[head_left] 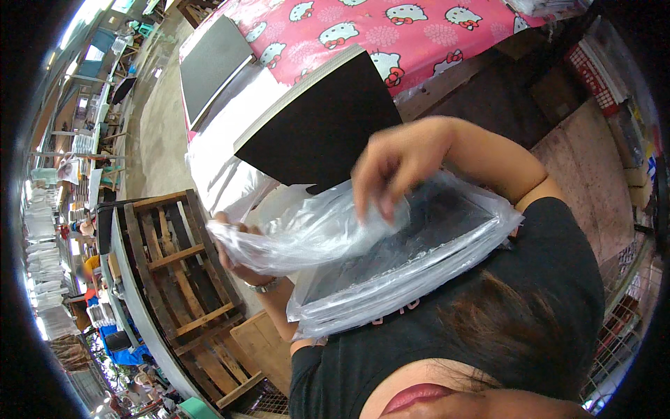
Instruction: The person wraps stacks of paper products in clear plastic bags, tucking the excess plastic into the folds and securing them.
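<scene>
My left hand point(244, 265) is closed round the end of a crumpled clear plastic sheet or bag point(300, 237). That plastic stretches rightward, below my right hand point(405, 164). Motion smears the right hand; its fingers are bent downward close to the plastic, and whether they grip it is unclear. Against my black shirt rests a layered stack of clear plastic bags point(405, 286), dark showing through. Just beyond the hands, a thick black-covered block like a book point(321, 119) stands tilted, its pale edge turned to the far left.
A pink cartoon-print cover point(433, 28) lies over the table, with white plastic point(223, 167) at its left side. Another dark flat book-like stack point(216, 70) sits at the far left corner. Wooden pallets point(178, 258) stand left; a red basket point(593, 77) is at the right.
</scene>
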The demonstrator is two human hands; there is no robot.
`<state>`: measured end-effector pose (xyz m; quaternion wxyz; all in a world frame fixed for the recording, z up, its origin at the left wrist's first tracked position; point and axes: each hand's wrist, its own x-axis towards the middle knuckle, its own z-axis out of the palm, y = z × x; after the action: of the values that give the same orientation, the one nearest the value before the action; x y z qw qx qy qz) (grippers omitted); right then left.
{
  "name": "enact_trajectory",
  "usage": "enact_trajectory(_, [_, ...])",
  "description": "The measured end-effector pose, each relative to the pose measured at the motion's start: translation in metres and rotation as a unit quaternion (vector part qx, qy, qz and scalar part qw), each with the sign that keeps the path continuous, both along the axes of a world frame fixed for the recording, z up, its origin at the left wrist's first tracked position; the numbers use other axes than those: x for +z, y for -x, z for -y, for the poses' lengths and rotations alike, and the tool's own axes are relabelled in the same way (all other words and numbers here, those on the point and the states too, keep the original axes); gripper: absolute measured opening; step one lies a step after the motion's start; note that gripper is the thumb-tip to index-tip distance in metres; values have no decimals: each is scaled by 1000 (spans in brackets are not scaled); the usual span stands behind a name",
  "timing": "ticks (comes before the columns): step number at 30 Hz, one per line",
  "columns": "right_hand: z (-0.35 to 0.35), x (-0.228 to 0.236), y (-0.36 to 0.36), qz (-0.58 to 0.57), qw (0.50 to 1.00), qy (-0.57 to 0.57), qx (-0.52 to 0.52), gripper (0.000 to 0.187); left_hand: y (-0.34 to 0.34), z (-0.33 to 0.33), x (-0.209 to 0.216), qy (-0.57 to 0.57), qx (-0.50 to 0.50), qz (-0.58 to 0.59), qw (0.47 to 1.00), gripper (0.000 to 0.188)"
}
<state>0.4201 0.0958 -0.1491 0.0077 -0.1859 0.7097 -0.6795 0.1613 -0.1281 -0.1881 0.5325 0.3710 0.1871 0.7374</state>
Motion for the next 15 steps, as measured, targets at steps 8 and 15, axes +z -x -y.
enact_trajectory(8, [-19,-13,-15,63,961,194,-184,28,12,29,-13,176,167,-118,963,54])
enact_trajectory(15, [-44,-1,-22,-80,872,421,-238,15,-42,14,-5,431,-53,-458,776,61])
